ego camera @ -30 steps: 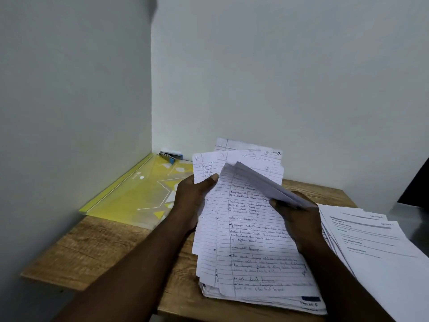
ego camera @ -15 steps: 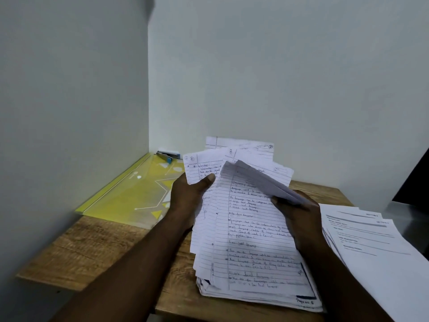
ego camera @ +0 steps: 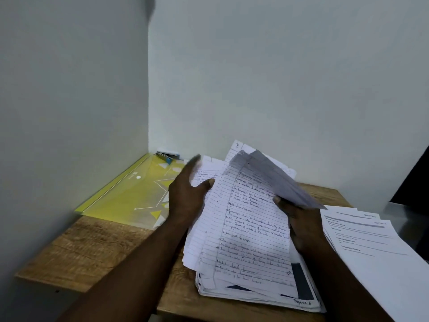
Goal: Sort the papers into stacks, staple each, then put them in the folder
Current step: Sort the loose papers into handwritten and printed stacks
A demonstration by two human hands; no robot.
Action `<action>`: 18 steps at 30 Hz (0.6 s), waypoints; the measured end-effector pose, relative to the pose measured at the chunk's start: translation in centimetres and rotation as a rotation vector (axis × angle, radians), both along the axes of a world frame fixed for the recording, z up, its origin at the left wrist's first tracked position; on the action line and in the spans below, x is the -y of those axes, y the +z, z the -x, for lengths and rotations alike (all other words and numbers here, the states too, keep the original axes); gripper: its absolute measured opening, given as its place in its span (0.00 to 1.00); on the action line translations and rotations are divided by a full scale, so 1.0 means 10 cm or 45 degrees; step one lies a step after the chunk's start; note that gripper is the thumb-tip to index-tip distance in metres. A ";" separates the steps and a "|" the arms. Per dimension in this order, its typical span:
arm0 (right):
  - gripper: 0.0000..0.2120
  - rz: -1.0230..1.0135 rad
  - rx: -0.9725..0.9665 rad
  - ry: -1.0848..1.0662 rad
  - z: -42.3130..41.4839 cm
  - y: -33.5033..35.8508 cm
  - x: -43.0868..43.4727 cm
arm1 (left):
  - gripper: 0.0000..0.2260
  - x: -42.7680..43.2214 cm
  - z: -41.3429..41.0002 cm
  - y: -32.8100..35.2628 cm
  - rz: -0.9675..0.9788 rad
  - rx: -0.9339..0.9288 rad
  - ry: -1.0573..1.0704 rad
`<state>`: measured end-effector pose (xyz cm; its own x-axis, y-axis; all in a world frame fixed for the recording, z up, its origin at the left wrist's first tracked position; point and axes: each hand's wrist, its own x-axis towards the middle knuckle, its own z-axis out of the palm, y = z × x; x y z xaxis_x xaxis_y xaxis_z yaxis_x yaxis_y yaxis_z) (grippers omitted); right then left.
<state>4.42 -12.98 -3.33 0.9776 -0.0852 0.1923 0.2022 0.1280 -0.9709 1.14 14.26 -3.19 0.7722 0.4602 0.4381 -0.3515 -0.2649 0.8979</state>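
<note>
A loose pile of handwritten lined papers (ego camera: 250, 242) lies on the wooden table (ego camera: 88, 249) in front of me. My right hand (ego camera: 301, 224) grips the top sheets (ego camera: 274, 180) at their right edge and holds them lifted and bent back. My left hand (ego camera: 185, 198) is at the pile's left edge with fingers stretched out and blurred, its thumb against the lined papers. A yellow translucent folder (ego camera: 130, 194) lies flat at the back left. A blue and grey stapler (ego camera: 167, 156) sits in the corner behind it.
A stack of printed white sheets (ego camera: 364, 238) lies fanned at the right, reaching past the table's edge. Walls close in the table at the left and back. A dark object (ego camera: 415, 182) stands at the far right.
My left hand has let go of the fanned papers and spread its fingers. My right hand has raised the top sheets higher, and the sheets behind have dropped back toward the table.
</note>
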 end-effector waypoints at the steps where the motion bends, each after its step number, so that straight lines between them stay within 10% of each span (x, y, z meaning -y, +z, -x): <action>1: 0.05 -0.038 -0.004 0.006 0.00 0.00 0.00 | 0.19 0.00 -0.04 -0.02 0.051 -0.022 -0.033; 3: 0.12 -0.073 0.017 0.018 0.02 -0.02 -0.01 | 0.06 0.00 -0.10 -0.06 0.191 -0.119 -0.108; 9: 0.18 -0.009 0.024 0.108 0.05 0.06 -0.07 | 0.37 0.01 -0.14 -0.08 0.378 -0.133 -0.367; 15: 0.14 -0.056 -0.090 0.101 -0.01 0.03 -0.07 | 0.07 0.03 -0.10 -0.04 0.481 -0.186 -0.409; 18: 0.14 -0.082 -0.131 0.119 -0.02 0.03 -0.06 | 0.15 0.02 -0.08 -0.01 0.571 -0.194 -0.395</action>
<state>4.60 -12.37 -3.02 0.9962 -0.0019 0.0875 0.0860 0.2044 -0.9751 1.96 14.06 -3.27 0.9402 0.3170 0.1248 -0.2095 0.2491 0.9456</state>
